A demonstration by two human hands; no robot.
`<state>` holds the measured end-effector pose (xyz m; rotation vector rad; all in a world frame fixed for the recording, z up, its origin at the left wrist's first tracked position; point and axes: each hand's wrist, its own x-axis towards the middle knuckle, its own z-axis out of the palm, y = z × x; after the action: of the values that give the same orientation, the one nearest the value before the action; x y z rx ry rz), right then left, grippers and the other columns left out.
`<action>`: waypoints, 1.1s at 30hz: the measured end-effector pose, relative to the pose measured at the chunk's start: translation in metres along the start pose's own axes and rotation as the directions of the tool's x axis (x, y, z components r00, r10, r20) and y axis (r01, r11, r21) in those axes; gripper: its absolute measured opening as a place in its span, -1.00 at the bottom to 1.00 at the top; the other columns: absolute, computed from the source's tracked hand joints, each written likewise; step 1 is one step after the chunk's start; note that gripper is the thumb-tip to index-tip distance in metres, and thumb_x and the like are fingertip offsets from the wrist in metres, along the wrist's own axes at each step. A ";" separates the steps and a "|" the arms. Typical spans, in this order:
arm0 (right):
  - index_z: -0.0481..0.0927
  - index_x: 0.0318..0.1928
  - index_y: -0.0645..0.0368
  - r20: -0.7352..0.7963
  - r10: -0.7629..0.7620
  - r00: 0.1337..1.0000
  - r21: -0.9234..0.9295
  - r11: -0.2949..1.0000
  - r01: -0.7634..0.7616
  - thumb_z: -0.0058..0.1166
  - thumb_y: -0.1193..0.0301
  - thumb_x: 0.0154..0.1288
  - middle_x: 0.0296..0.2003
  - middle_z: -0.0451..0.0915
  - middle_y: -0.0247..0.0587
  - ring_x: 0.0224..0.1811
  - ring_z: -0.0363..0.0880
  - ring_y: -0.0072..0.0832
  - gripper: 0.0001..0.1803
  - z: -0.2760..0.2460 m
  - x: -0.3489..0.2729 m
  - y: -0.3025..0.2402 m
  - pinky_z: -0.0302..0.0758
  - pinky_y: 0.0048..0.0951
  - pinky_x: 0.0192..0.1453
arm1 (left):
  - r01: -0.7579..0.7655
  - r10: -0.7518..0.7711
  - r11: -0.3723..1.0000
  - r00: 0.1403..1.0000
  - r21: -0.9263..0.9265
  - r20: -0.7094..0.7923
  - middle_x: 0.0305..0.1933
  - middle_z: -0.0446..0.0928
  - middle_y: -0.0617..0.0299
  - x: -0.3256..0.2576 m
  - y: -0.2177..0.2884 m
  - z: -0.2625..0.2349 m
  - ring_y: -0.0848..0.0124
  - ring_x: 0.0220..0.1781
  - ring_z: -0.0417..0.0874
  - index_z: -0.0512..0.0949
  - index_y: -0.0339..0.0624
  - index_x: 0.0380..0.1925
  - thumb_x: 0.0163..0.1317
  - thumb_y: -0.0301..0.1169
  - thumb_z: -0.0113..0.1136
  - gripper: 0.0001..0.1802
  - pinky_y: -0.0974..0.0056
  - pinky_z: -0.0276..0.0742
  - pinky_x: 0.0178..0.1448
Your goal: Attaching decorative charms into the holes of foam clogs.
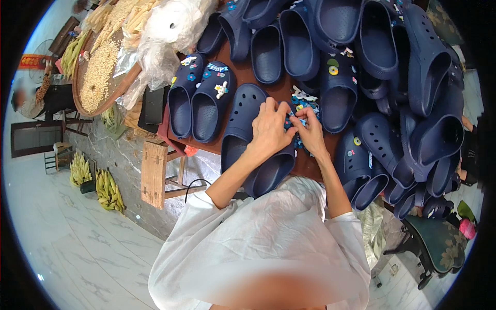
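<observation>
Beneath and around the plain clog (pixel 249 103), a brown bench (pixel 308 167). Beyond the clog and to its right, a heap of navy clogs (pixel 298 44). Far left of the clog, a round tray (pixel 126 82) of pale kernels, with clear plastic (pixel 173 26) at its edge. Left of the clog, beside the bench, a wooden stool (pixel 153 175). Just left of the clog, a trimmed pair (pixel 211 103). Just right of the clog, its mate (pixel 271 173), partly under the left forearm. Over the clog's right edge, the left hand (pixel 270 126), fingers bent; cannot tell the contents of its grip. Farther right of the clog, the right hand (pixel 310 134), grip narrow, pinching a small blue charm (pixel 303 122). Beyond those fingertips, right of the clog, loose charms (pixel 305 96).
</observation>
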<state>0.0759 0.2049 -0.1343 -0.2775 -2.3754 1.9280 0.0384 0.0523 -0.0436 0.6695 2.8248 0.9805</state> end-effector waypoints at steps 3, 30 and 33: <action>0.45 -0.11 0.26 -0.030 -0.002 1.000 -0.020 1.000 0.002 0.24 0.32 0.34 -0.21 0.57 -0.18 -0.27 0.58 -0.50 -0.69 -0.001 -0.010 0.001 0.53 -0.43 -0.27 | 0.041 -0.041 0.999 0.999 -0.015 0.026 -0.08 0.40 -0.01 0.006 -0.006 0.003 -0.09 -0.08 0.58 0.48 -0.11 -0.14 -0.05 -0.30 0.49 -0.52 -0.08 0.57 -0.14; 0.65 -0.14 0.24 -0.054 0.139 0.989 -0.490 0.859 -0.148 0.01 0.02 0.42 -0.36 0.65 0.05 -0.26 0.66 0.03 -0.52 0.002 -0.026 -0.021 0.51 -0.02 -0.16 | -0.019 0.017 0.997 0.999 0.072 0.035 -0.26 0.54 -0.14 0.009 -0.019 0.017 -0.19 -0.30 0.64 0.38 -0.28 -0.22 0.22 -0.42 0.20 -0.76 -0.11 0.56 -0.21; 0.61 -0.02 0.26 -0.100 0.058 0.993 -0.493 0.864 -0.100 -0.02 0.02 0.44 -0.36 0.66 0.07 -0.26 0.66 0.06 -0.49 0.008 -0.036 -0.012 0.52 -0.02 -0.12 | -0.033 0.031 0.998 0.999 0.056 0.034 -0.25 0.50 -0.16 0.008 -0.025 0.017 -0.18 -0.30 0.65 0.36 -0.31 -0.23 0.24 -0.49 0.12 -0.82 -0.10 0.60 -0.24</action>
<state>0.1085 0.1883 -0.1219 -0.4766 -2.8039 1.2555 0.0249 0.0478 -0.0715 0.7325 2.8314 0.8884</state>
